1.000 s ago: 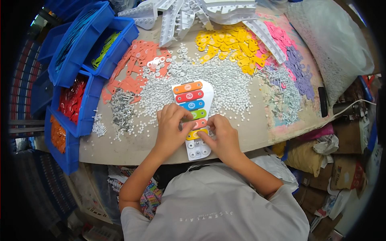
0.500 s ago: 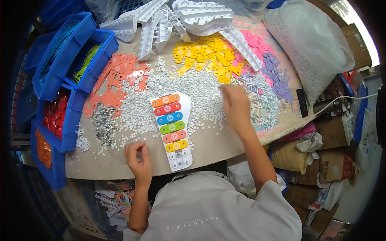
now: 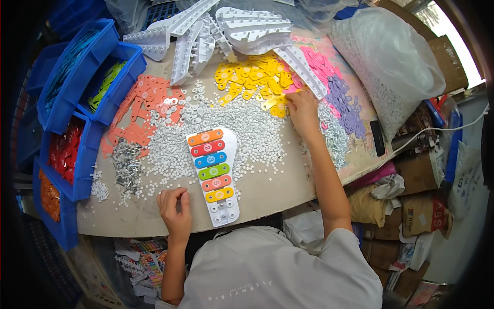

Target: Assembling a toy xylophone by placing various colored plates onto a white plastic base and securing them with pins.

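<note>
A white toy xylophone board [image 3: 230, 154] with several coloured bars, the top one orange [image 3: 205, 137] and the lowest yellow [image 3: 219, 194], lies on the table in front of me. Its narrow near end shows bare pegs with white washers. To its left, beside the table's front edge, my left hand [image 3: 175, 212] rests loosely curled, thumb apart from the fingers, nothing visible in it. My right hand [image 3: 303, 110] reaches to the right edge of the yellow bars [image 3: 257, 74], fingertips bent down together; what they pinch, if anything, is hidden. Beside that wrist lie silvery screws [image 3: 334, 136].
White washers [image 3: 206, 116] cover the table's middle. Salmon bars [image 3: 136, 108], dark screws [image 3: 127, 164] and blue bins [image 3: 95, 188] are at the left. White frames [image 3: 252, 31] are stacked at the back; pink [image 3: 319, 62] and purple bars [image 3: 342, 98], then a plastic sack [image 3: 383, 56], at the right.
My right hand has moved slightly away from me, up to the yellow bars' edge. The left hand stays about where it was, and the xylophone board has not moved on the table.
</note>
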Motion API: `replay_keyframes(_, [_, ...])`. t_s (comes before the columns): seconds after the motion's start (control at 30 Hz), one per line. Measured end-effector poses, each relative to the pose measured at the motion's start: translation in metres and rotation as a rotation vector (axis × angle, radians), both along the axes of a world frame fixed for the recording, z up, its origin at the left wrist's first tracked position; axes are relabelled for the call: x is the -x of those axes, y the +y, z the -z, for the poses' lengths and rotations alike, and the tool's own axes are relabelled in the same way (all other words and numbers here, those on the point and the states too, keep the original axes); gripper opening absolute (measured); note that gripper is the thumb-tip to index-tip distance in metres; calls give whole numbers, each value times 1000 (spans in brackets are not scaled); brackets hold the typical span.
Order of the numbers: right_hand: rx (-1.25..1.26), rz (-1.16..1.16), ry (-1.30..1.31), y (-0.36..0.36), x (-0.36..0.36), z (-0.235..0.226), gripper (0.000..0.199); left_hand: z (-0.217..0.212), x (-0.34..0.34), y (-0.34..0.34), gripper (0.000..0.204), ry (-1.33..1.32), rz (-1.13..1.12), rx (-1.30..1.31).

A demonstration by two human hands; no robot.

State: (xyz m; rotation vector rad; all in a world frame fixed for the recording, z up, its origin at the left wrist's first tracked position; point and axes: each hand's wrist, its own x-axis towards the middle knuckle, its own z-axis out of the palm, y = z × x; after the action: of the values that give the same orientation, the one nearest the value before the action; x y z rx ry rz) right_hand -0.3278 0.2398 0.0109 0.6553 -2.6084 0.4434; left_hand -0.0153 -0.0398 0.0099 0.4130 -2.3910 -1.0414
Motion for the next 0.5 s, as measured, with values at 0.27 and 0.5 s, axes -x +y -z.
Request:
replay_keyframes(0.27, [132, 40, 3, 7, 16, 1, 17, 1, 1, -1, 5, -13, -19, -15])
replay_keyframes(0.5, [-76, 106, -73, -5, 15, 1, 12, 2, 1, -2, 4, -11, -9, -15])
